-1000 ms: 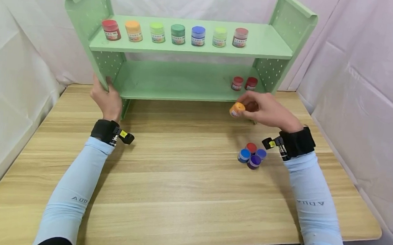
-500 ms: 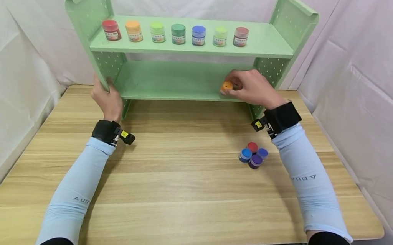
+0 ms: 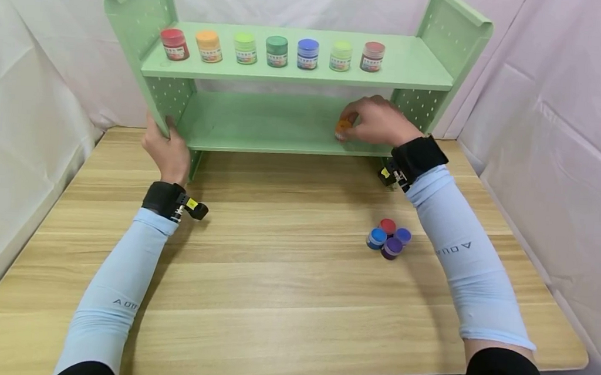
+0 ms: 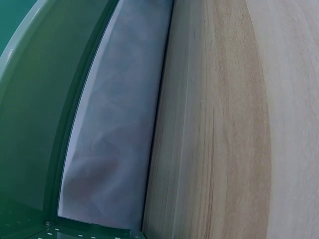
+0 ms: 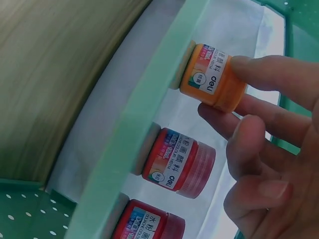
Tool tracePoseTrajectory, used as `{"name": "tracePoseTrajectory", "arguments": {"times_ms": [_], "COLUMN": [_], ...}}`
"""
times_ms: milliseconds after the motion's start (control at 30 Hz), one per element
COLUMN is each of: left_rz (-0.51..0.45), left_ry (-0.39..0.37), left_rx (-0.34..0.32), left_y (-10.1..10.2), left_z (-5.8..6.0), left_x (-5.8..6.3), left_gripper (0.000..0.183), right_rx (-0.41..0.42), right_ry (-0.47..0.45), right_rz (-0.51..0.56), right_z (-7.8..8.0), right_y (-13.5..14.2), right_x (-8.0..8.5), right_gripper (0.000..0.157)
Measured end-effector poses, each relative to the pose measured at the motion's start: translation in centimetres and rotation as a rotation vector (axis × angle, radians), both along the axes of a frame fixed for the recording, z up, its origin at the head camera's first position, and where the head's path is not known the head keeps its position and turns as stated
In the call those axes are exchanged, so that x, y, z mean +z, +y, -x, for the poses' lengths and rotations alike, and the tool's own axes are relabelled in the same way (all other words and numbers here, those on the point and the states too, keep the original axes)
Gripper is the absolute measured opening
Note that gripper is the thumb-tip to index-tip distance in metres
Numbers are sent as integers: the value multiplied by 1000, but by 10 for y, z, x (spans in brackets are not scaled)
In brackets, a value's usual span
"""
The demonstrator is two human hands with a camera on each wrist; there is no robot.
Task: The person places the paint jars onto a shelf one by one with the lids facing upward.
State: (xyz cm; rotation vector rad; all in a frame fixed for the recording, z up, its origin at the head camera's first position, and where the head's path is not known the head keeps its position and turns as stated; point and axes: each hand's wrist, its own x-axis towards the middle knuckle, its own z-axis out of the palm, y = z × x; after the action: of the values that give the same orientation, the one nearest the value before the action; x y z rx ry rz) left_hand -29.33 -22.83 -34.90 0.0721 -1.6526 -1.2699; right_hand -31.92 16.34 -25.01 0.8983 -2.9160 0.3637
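My right hand (image 3: 374,121) pinches a small paint jar (image 5: 212,77) with an orange lid and label, at the lower board of a green shelf rack (image 3: 263,123). Its base is at the board; whether it bears weight there I cannot tell. In the right wrist view, a red paint jar (image 5: 177,162) and a darker red jar (image 5: 149,221) stand beside it on that board; my hand hides them from the head camera. My left hand (image 3: 168,152) grips the rack's left side panel, thumb on the inner side, other fingers mostly hidden behind.
Several paint jars stand in a row along the upper board, from a red jar (image 3: 174,44) to a brownish-red jar (image 3: 372,56). On the wooden table (image 3: 251,278), a blue jar (image 3: 376,238), a purple jar (image 3: 391,248) and others cluster near the right forearm.
My right hand has carried the orange jar from in front of the rack up and left onto the lower board's level. The left hand keeps its grip on the side panel.
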Motion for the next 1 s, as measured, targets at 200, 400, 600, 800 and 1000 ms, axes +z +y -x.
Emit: {"name": "tracePoseTrajectory", "arguments": {"times_ms": [200,400,600,800,1000], "left_rz": [1,9,-1,-7,-2], "left_ry": [19,9,17,23,23], "left_rx": [-11,-3,-12,-16,-21], "left_y": [10,10,10,10,11], "left_z": [-15,-17,-15,-15,-16], "left_x": [11,12,12,12,13], "left_gripper": [36,36,36,35,35], "right_rx": [-52,-96,-109,-131,-116], "right_ry": [-93,-152,-181,-194,-158], "right_rz": [-15,-12,-1,-27,-36], "right_z": [10,13,11,9,8], "right_y": [-4,-6,-6,-7,-7], "right_x": [5,6,9,12,11], "right_gripper": [28,28,30,52,63]}}
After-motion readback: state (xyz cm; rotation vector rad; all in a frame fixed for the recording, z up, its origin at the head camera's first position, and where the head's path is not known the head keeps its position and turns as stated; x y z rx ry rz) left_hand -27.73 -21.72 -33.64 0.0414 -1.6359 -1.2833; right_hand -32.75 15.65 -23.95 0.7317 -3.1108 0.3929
